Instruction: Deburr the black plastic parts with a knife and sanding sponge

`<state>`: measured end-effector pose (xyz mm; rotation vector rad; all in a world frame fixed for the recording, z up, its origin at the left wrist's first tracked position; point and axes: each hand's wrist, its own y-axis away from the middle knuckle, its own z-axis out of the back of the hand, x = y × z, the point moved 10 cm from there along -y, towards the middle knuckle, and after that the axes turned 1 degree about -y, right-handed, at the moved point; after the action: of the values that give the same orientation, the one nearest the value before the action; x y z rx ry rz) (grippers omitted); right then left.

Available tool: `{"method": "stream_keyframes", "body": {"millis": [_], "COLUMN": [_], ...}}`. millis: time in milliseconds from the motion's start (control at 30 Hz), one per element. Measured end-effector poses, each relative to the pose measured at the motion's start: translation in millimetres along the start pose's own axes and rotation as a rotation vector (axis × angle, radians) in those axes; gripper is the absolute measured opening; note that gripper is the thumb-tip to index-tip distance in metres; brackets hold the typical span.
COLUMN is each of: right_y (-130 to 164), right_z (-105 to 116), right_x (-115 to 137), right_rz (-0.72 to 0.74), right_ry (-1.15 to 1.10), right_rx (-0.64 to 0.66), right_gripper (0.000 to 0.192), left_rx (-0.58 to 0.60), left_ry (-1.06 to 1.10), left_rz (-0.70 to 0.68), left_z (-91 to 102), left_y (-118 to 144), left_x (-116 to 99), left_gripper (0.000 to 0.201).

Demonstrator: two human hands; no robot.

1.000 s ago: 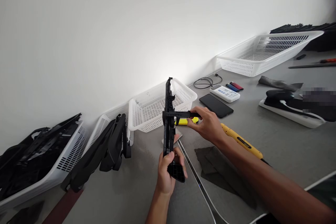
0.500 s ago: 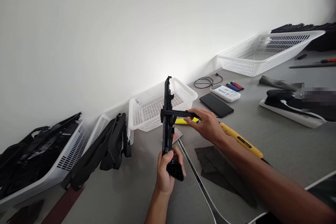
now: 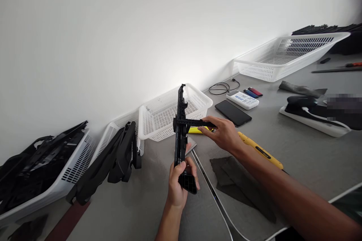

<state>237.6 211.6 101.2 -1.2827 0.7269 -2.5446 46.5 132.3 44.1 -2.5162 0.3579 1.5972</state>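
Upright in my left hand (image 3: 180, 180) is a long black plastic part (image 3: 180, 147), with ribs and clips along its length and a wider foot at the bottom. The fingers and thumb wrap round its lower end. My right hand (image 3: 224, 133) pinches the right end of a slim black bar (image 3: 195, 122) between thumb and fingers. That bar lies across the plastic part at mid-height, its left end meeting the part; whether the two are joined I cannot tell. Behind them stands a white perforated basket (image 3: 147, 135), and a yellow object (image 3: 195, 130) lies partly hidden below the bar.
Black parts fill a basket (image 3: 70, 169) at left, and others (image 3: 121, 158) overhang a second basket. A phone (image 3: 233, 113), white device (image 3: 242, 99), cable (image 3: 219, 89), yellow tool (image 3: 261, 150) and dark cloth (image 3: 240, 184) lie on the grey table. Another basket (image 3: 271, 73) stands far right.
The plastic part's top has dipped very slightly, and its foot has shifted a little left. Both hands keep their grips.
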Motion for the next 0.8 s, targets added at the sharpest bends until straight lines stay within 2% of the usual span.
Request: {"method": "stream_keyframes", "body": {"millis": [133,200,333,500,600,700,800], "right_y": [-0.6,0.1,4.0,13.7,21.5,25.2,20.8], "right_z": [-7.4,-13.4,-26.4,-41.2,-50.2,-54.2,-45.7], "right_x": [-2.6,-2.0,7.8,26.4,38.5,43.2,36.1], "right_rz": [-0.045,-0.063,-0.026,0.059,0.102,0.109,0.072], "right_ry": [0.044,0.035,0.017,-0.099,-0.185,-0.242,-0.231], "right_rx": [0.080,0.138,0.256,0.387,0.461,0.455,0.313], "right_gripper": [0.029,0.029,0.021,0.016,0.012,0.011,0.012], "left_rx": [0.130,0.135,0.051,-0.184,-0.216,-0.202,-0.163], "left_ry": [0.044,0.058,0.081,0.102,0.152,0.181,0.180], "left_rz": [0.060,0.061,0.029,-0.029,-0.046,-0.088,-0.088], "left_z": [-13.4,-15.6,-10.1,19.3,25.3,22.5,15.0], "left_y": [0.3,0.2,-1.8,-3.5,-4.4,-5.7,-7.9], "left_x": [-0.3,-5.8,-17.4,-20.2,-21.3,-27.2,-27.4], "left_gripper": [0.045,0.044,0.057,0.049,0.055,0.056,0.052]}}
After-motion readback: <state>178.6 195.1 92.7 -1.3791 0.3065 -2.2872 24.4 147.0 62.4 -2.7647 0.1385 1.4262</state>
